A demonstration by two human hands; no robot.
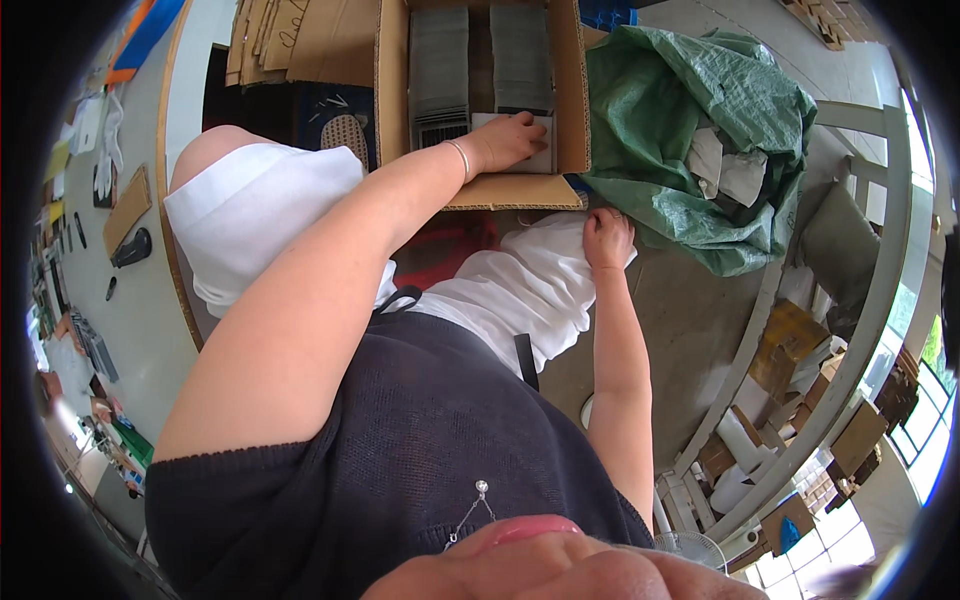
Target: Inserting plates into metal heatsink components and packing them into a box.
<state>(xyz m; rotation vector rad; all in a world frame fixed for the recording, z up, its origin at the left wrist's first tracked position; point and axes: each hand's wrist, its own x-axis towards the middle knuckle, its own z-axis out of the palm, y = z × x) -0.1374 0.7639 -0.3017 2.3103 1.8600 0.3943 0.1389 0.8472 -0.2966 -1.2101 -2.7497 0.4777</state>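
Observation:
My left hand point(508, 141) reaches into an open cardboard box point(572, 90), its fingers bent down over a white flat piece point(540, 160) near the box's close end. They touch this piece, and no grip on it shows. Two long rows of thin grey flat pieces stand packed on edge in the box, a left row point(439, 60) and a right row point(521, 55). On my knee, over the white cloth point(545, 270), rests my right hand point(607, 240), with nothing visible in it and its fingers laid over the cloth. The box's near flap point(510, 191) is folded outward.
A crumpled green plastic sack point(690, 90) stands right of the box, with pale scraps point(740, 178) on it. Folded cardboard point(330, 45) leans at the far left. A worktable point(165, 265) with tools runs along my left. White metal rails point(880, 260) frame the right.

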